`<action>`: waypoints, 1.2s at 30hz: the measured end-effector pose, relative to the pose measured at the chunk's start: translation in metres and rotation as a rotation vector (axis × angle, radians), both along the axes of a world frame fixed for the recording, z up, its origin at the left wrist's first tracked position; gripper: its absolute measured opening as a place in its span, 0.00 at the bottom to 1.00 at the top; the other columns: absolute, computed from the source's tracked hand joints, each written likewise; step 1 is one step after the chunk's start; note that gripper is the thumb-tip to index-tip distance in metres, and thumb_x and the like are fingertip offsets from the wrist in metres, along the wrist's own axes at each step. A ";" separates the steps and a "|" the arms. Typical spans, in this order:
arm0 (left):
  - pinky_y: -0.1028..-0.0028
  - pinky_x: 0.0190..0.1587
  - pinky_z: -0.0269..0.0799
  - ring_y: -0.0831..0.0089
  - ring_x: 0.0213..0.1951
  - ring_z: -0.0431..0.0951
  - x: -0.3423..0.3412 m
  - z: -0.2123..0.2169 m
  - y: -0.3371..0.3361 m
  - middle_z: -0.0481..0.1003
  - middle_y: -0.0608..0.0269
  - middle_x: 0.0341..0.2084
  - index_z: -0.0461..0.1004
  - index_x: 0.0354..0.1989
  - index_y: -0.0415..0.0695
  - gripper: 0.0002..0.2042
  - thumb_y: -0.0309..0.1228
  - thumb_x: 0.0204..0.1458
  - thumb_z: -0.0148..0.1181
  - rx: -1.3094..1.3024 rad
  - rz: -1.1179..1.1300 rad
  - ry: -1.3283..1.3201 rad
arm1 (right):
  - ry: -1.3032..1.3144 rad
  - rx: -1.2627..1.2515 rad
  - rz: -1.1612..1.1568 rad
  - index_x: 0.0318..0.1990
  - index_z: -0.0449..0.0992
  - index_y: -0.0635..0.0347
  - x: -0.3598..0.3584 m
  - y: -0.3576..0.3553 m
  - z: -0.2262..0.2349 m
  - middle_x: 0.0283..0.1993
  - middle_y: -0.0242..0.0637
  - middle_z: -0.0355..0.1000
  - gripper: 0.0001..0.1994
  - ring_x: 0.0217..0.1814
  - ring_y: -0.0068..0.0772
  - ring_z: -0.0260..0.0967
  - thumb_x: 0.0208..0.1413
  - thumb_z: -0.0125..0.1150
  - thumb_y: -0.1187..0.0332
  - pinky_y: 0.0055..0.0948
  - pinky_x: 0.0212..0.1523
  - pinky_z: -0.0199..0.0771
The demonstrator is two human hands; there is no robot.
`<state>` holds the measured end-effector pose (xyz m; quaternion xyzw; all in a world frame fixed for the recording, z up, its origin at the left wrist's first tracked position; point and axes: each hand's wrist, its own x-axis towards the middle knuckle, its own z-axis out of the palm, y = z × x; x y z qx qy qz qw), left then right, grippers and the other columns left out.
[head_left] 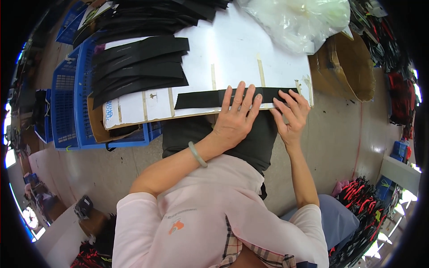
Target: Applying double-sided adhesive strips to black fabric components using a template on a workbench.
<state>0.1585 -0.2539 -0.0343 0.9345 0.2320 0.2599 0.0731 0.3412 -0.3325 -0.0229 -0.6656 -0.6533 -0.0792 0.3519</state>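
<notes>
A long black fabric strip [199, 99] lies along the near edge of a white board [232, 58]. My left hand [234, 118] rests flat on the strip near its middle, fingers spread; a pale green bangle [197, 154] sits on that wrist. My right hand [290, 116] presses its fingertips on the strip's right end, fingers apart. Neither hand grips anything. A fanned stack of similar black strips [138, 67] lies on the board's left part.
Blue plastic crates [71, 107] stand at the left under the board. A clear plastic bag [299, 20] sits at the board's far right, with a brown cardboard box [353, 67] beside it. Red-and-black items [362, 196] are piled on the floor at lower right.
</notes>
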 end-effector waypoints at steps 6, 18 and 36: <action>0.47 0.65 0.47 0.50 0.65 0.57 0.000 -0.009 0.000 0.63 0.47 0.60 0.65 0.60 0.40 0.24 0.31 0.52 0.52 -0.141 -0.006 -0.033 | 0.075 -0.122 0.298 0.35 0.79 0.54 -0.088 0.082 0.041 0.36 0.30 0.74 0.12 0.47 0.35 0.68 0.40 0.70 0.66 0.39 0.55 0.58; 0.51 0.62 0.56 0.49 0.65 0.58 -0.001 -0.017 -0.006 0.58 0.48 0.64 0.62 0.63 0.47 0.25 0.34 0.55 0.47 -0.019 0.040 0.021 | 0.317 -0.524 0.401 0.16 0.74 0.56 -0.122 0.134 0.017 0.18 0.30 0.69 0.11 0.29 0.32 0.64 0.35 0.73 0.67 0.32 0.44 0.54; 0.60 0.49 0.71 0.55 0.41 0.76 -0.045 0.020 0.012 0.75 0.47 0.37 0.74 0.36 0.32 0.14 0.27 0.41 0.58 0.013 -0.155 -0.297 | 1.177 -0.329 0.198 0.30 0.77 0.68 -0.054 0.116 0.096 0.30 0.34 0.74 0.03 0.34 0.23 0.69 0.53 0.60 0.76 0.22 0.40 0.68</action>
